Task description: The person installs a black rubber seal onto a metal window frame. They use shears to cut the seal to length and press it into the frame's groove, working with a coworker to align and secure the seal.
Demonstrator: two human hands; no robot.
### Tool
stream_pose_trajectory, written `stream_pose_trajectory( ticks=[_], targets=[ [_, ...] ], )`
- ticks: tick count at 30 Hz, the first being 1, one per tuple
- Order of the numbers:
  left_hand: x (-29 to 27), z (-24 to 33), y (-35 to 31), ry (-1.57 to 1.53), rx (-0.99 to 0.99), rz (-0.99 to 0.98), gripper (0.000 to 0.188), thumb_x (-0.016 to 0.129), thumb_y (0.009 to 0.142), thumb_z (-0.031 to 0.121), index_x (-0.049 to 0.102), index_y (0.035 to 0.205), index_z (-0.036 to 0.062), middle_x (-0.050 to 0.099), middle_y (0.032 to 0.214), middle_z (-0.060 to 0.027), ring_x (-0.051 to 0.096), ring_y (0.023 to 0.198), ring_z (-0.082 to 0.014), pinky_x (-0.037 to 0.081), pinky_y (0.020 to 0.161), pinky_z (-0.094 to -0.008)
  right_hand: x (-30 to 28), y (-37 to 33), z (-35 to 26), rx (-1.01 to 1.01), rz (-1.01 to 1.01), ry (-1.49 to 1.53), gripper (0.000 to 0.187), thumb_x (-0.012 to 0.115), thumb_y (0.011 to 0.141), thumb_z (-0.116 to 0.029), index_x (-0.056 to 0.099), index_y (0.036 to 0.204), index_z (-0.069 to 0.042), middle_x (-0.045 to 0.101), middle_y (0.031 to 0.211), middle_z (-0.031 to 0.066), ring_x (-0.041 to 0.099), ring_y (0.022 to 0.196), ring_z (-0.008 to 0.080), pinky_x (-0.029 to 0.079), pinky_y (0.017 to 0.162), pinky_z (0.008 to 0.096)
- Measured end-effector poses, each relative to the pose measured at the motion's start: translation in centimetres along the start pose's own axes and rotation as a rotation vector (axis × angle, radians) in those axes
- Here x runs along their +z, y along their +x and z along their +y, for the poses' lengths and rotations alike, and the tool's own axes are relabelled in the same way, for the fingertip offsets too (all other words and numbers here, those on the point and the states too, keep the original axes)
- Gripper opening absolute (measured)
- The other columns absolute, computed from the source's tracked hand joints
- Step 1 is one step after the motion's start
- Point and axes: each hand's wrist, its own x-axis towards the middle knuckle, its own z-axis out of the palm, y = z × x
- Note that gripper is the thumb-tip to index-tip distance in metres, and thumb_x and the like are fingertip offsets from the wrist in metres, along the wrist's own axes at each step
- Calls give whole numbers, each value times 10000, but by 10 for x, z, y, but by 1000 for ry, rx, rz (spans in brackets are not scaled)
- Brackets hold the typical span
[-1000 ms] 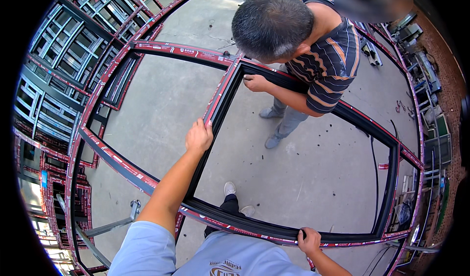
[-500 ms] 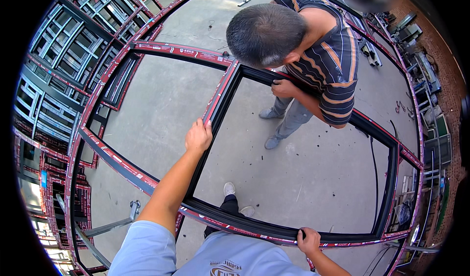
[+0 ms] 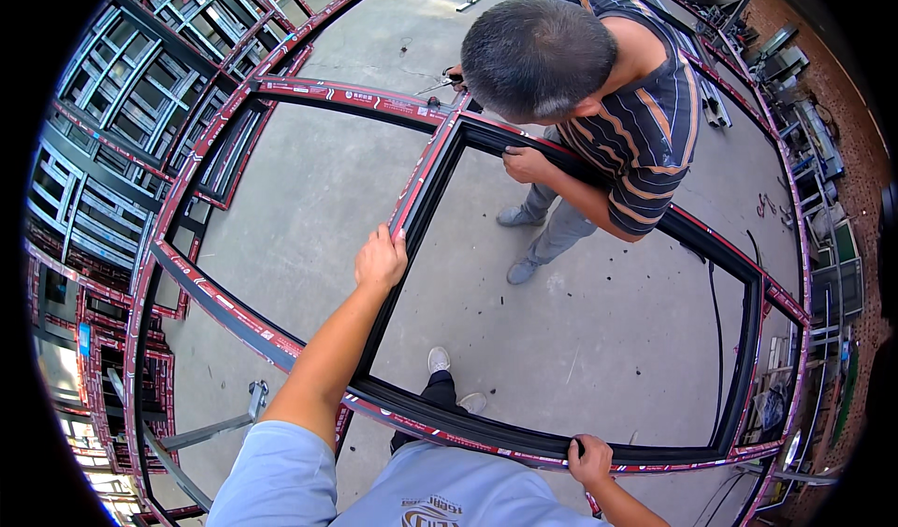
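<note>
A large window frame, covered in red-and-grey protective film, spreads flat below me with a black inner frame set in its right-hand opening. My left hand is closed on the film-covered dividing bar at the left of that opening. On the near bar, my right hand curls its fingers over the inner edge. Across from me, a co-worker's hand rests on the far bar. The co-worker's other hand, partly hidden behind the head, holds a small metal tool by the far corner.
Stacks of film-wrapped frames stand along the left. A metal support stand sits beneath the frame near my left arm. Tools and metal parts line the right side. Black cord and small scraps lie on the concrete floor.
The co-worker's head has shifted right, and the hand on the far bar has slid slightly left. The other hand with a metal tool has come into view. My hands have stayed put.
</note>
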Motion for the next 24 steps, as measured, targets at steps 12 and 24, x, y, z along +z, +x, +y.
stream_pose_trajectory(
  ticks=[12,24],
  targets=[
    [0,-1,0,-5,9,-1,481,442,1078,444,551,1281,21,667,1174,-294,672,1014,-506,537,880,-595,-1,0,-2,-3,3,9,170,652,880,-175,735,888,-26,716,833,206,691,786,425,546,737,504],
    [0,-1,-1,7,6,3,467,430,1084,454,545,1225,24,664,1166,-281,674,1017,-498,543,877,-587,3,-1,3,-9,6,-1,176,653,886,-184,733,885,-27,711,823,208,689,782,425,546,732,508]
  ],
)
